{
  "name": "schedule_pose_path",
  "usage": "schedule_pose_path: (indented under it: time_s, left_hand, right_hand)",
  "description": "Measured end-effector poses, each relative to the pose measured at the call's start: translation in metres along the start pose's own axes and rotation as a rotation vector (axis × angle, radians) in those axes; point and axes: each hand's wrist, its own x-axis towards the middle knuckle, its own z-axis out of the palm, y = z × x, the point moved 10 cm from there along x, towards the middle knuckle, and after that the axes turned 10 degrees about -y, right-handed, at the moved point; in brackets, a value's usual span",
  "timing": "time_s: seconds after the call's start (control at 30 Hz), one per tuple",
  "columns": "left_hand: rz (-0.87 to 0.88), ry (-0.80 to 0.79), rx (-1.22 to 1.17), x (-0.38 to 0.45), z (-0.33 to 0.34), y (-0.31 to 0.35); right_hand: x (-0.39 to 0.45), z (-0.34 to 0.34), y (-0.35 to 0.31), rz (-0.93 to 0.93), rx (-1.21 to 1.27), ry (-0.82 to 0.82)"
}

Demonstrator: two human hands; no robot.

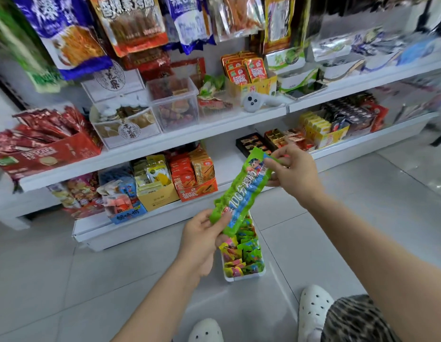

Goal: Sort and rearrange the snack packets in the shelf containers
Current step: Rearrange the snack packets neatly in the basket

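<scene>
I see the shelf unit (165,141) filling the upper half of the frame, with white boards running from the left edge up to the right. On its boards stand clear tubs (175,104) and cardboard boxes (49,151) full of snacks, and big bags (130,23) hang along the top. The lowest board ends in a white front edge at lower left of center, just beside the floor.

The grey tiled floor (66,280) takes the lower half of the frame and gives the widest open room, at the left and at the far right.

In the center I hold a long green packet (244,191) with a blue band and white print, tilted from lower left to upper right. It is in the air in front of the lowest board. My left hand (202,245) pinches its lower end between thumb and fingers. My right hand (293,169) pinches its upper end in the same way.

Directly under the packet a narrow white container (244,276) stands on the floor, packed with small green, pink and yellow packets (241,253). It is partly hidden by my left hand.

At the bottom edge two white shoes (313,309) show, close to the container.
</scene>
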Motion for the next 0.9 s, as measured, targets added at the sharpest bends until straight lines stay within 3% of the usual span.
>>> schedule_pose_path:
  time_s: [0.13,0.27,0.4,0.57,0.63,0.77,0.83,0.9]
  left_hand:
    - [0.014,0.067,-0.164,-0.001,-0.001,-0.005]
    - [0.020,0.019,-0.298,0.004,0.008,-0.005]
    - [-0.031,-0.080,-0.296,0.008,0.020,-0.006]
    - [0.010,-0.054,-0.277,0.012,0.023,0.001]
    - [0.147,-0.024,-0.070,0.013,0.020,0.015]
    - [0.738,-0.020,0.791,-0.009,0.040,0.065]
    - [0.999,-0.077,1.172,-0.027,0.063,0.066]
    - [0.999,-0.124,1.294,-0.026,0.071,0.055]
  right_hand:
    - [0.002,-0.005,0.004,0.034,0.001,0.011]
    - [0.004,-0.021,0.007,0.075,0.043,0.058]
    - [0.006,-0.034,0.009,0.090,0.029,0.093]
    - [0.004,-0.038,0.013,0.100,0.082,0.107]
    - [0.003,-0.028,0.021,0.154,0.260,0.050]
    - [-0.001,0.010,0.033,0.340,0.631,-0.256]
    - [0.001,0.008,0.035,0.329,0.588,-0.254]
    - [0.004,-0.001,0.039,0.313,0.534,-0.169]
